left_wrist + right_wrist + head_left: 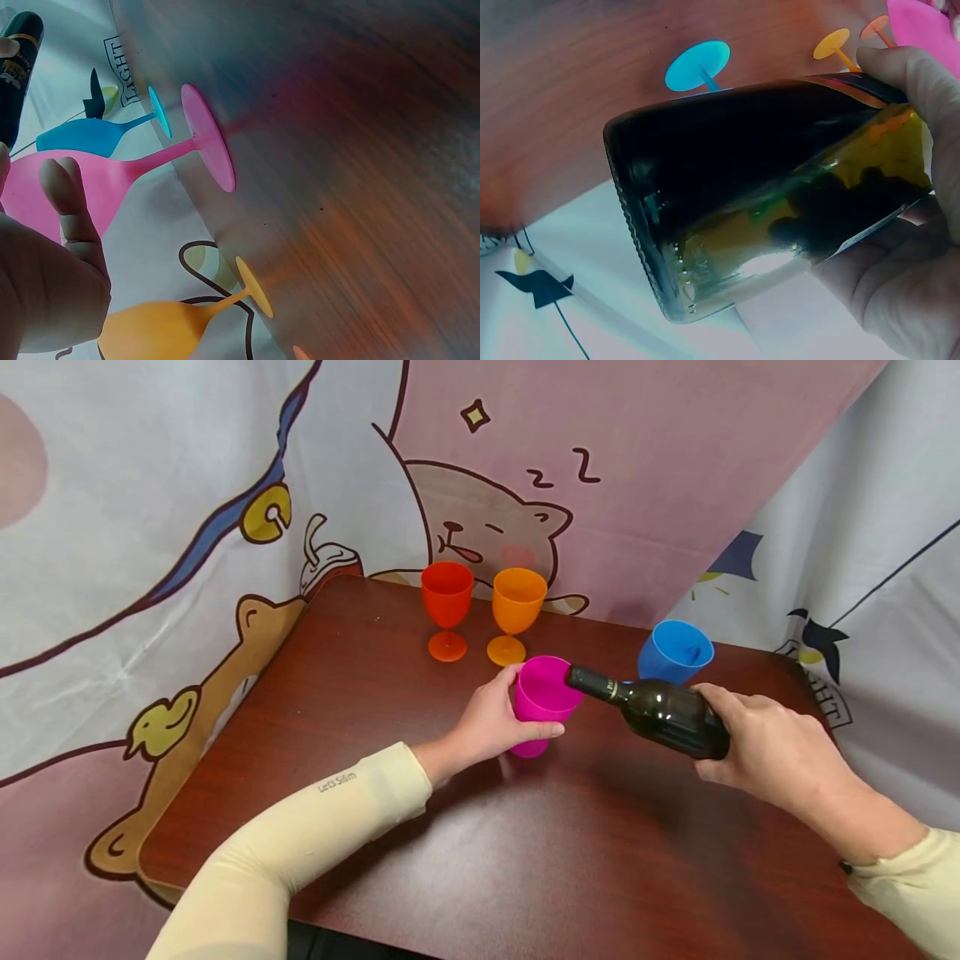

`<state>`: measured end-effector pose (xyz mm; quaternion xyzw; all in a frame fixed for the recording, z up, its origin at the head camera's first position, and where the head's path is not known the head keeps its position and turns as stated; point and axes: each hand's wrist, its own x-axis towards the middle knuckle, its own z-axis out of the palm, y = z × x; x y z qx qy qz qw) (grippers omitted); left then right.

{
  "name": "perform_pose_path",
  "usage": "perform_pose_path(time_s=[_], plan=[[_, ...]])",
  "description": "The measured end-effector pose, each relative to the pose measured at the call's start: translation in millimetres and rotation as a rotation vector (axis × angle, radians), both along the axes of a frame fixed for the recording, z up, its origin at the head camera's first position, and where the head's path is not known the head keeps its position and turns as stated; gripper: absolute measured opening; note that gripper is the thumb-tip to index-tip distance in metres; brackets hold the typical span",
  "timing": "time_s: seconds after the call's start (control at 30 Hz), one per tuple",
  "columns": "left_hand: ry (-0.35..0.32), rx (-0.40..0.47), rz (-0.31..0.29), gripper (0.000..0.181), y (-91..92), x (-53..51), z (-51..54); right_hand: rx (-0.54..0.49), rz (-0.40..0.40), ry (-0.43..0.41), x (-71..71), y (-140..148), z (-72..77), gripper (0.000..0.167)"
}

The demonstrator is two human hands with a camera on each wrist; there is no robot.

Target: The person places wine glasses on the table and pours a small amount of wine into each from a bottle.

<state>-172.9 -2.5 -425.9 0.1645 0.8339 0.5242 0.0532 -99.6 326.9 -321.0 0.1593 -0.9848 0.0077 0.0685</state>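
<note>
At the middle of the dark, glossy, wood-grained table, my left hand was wrapped round the bowl of a pink goblet, thumb on the near side of its smooth, plastic-looking wall and fingers behind. Under the bowl a slim stem ran to a flat round foot; whether that foot touched the wood I could not tell. My right hand was clamped round the body of a dark glass bottle, holding it tilted, neck toward the goblet. Its mouth lay at the goblet's right rim, though I could not tell whether the two met. Up close, the glass was nearly black along one side and translucent olive along the other, with a finely ridged edge round the base. Just past the bottle stood a blue goblet. Farther off, to the left, a red goblet and an orange goblet stood side by side, round-bowled on thin stems and disc feet. Cream sleeves covered my forearms, and behind the table hung a creased cloth printed with cartoon animals.
</note>
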Motion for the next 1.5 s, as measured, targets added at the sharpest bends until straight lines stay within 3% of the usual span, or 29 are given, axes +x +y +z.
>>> perform_pose_path(time_s=[0.7,1.17,1.5], plan=[[0.011,-0.014,0.007,0.096,1.0,1.8,-0.4,0.060,0.084,0.098,-1.2,-1,9.5,0.089],[0.015,-0.006,0.011,0.097,1.4,2.6,-1.9,0.089,0.065,0.078,-1.7,-2,16.4,0.087],[0.024,-0.006,0.015,0.097,1.5,1.9,-2.4,0.127,0.045,0.015,-3.7,-2,22.2,0.094]])
